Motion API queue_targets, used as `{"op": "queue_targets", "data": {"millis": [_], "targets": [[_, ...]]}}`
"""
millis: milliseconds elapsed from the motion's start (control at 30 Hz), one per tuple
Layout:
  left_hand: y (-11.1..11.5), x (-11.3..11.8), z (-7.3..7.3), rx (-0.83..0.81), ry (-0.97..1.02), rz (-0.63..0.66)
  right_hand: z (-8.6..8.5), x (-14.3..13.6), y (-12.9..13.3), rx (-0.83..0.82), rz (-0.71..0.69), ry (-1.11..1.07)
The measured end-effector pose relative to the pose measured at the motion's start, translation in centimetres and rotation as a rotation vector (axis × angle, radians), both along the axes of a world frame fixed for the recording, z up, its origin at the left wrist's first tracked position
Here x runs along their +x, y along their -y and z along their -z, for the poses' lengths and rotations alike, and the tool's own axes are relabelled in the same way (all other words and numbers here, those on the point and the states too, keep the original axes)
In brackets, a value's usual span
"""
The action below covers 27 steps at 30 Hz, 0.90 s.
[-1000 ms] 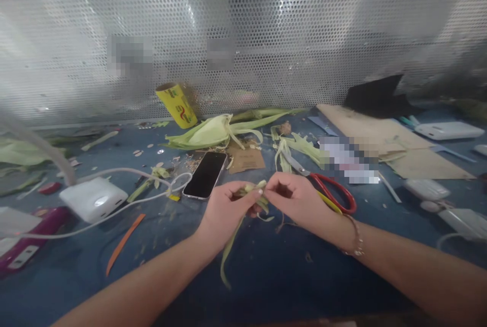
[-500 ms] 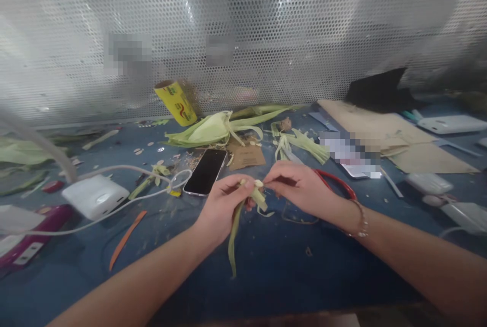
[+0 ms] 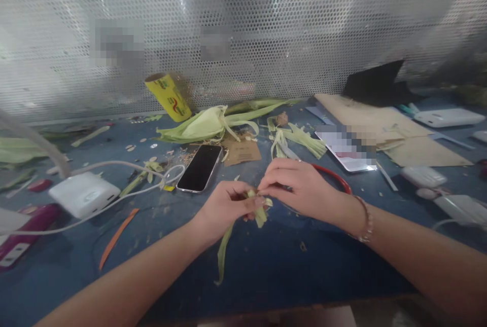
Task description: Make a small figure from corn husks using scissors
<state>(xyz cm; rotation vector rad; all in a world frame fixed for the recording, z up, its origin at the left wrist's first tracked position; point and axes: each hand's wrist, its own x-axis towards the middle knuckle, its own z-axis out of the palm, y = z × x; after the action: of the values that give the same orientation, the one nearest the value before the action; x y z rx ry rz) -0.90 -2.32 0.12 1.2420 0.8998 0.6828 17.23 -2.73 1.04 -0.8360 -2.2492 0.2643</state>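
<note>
Two bare hands meet above a dark blue bench (image 3: 289, 279), working at a small bundle of pale green husk (image 3: 259, 216). The left hand (image 3: 224, 206) has the bundle in a closed grip, thumb laid along it; the right hand (image 3: 299, 183) brings bent fingertips to its upper end, but whether that grip pinches a strand or only touches the surface cannot be told. This looks like fine fingertip work, and it probably goes best with the left thumb pressing steadily near the spot being worked, so the layers do not slide apart, while the right fingers make small, gentle movements along the grain — a sharp sideways tug could split the husk. Holding the bundle clear of the bench, as here, leaves room to turn it. The bundle itself is yellowish green and seems soft and folded; its lower end flares into a short, flat, ragged tab, and a small pale curl stands out beside the right fingertips. Much of the rest is hidden by the fingers. A long, narrow green strip (image 3: 223, 257) hangs below the left hand, slightly wavy; whether it joins the bundle is not visible. Beyond the hands lie a phone (image 3: 200, 168) and a larger corn husk (image 3: 203, 125).
</note>
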Motion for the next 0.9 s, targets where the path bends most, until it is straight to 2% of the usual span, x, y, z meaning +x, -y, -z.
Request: {"op": "queue_targets", "data": {"millis": [333, 500, 700, 900], "targets": [[0.0, 0.2, 0.0, -0.044, -0.011, -0.015, 0.0, -0.1, -0.1, 0.057, 0.029, -0.054], [0.1, 0.3, 0.1, 0.009, -0.042, -0.029, 0.3, -0.3, -0.1, 0.103, 0.126, -0.033], [0.1, 0.4, 0.2, 0.140, -0.162, -0.061, 0.0, -0.8, 0.6, -0.110, 0.176, -0.073], [0.3, 0.4, 0.1, 0.300, -0.254, -0.112, -0.4, -1.3, 1.1, -0.235, 0.066, -0.172]]}}
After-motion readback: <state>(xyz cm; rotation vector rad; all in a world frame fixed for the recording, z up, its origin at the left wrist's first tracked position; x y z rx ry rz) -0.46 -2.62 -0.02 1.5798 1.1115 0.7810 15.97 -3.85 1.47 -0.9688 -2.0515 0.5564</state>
